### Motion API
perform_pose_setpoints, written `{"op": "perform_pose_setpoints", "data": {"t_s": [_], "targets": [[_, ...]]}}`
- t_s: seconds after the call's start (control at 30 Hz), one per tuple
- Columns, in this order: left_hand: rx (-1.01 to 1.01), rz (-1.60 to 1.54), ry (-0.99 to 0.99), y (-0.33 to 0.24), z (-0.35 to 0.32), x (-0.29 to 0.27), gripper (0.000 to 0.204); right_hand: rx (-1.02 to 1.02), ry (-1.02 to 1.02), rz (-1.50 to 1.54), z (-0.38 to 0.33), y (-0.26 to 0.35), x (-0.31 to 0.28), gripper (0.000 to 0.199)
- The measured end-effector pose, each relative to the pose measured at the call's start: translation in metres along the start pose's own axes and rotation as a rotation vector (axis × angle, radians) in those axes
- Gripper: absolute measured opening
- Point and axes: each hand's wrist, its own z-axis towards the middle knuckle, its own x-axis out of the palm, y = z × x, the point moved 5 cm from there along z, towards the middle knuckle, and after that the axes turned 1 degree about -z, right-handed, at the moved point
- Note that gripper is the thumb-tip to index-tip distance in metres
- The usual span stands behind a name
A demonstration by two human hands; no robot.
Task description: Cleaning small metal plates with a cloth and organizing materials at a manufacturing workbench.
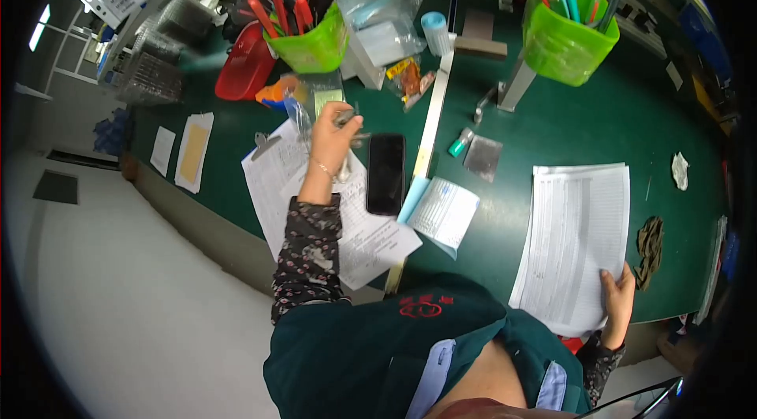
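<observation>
A dark green workbench (pixel 599 119) stands on a pale grey floor (pixel 118 293), with wire baskets (pixel 154 72) at its far left corner and a bright window (pixel 37 27) beyond

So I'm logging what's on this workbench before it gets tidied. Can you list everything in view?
green cups: two, bright green, holding pens and tools, far left and far right
red container: one, red, left of the left cup
phone: one, black, centre, screen dark
metal ruler: one, silver, long, right of the phone
paper stack: one, white printed sheets, right front
clipboard papers: white, under the left forearm
folded sheet: one, white and light blue, front centre
clear bags: several, far centre
metal plate: one, grey, centre right
table: dark green
left hand: raised, fingers on a small grey object
right hand: gripping the paper stack's lower corner
</observation>
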Motion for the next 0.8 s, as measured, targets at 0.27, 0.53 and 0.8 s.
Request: {"op": "perform_pose_setpoints", "data": {"t_s": [0.27,0.53,0.8], "targets": [[-0.380,0.174,-0.165,0.036,-0.121,-0.098,0.017,-0.021,0.035,0.004,0.009,-0.008,-0.007,0.030],[-0.518,-0.094,0.602,-0.001,-0.195,0.096,0.020,0.013,-0.163,0.308,0.005,-0.036,-0.070,0.028],[0.137,0.192,0.810,0.012,-0.202,0.273,0.029,0.022,-0.326,0.465,-0.030,-0.080,-0.113,0.032]]}}
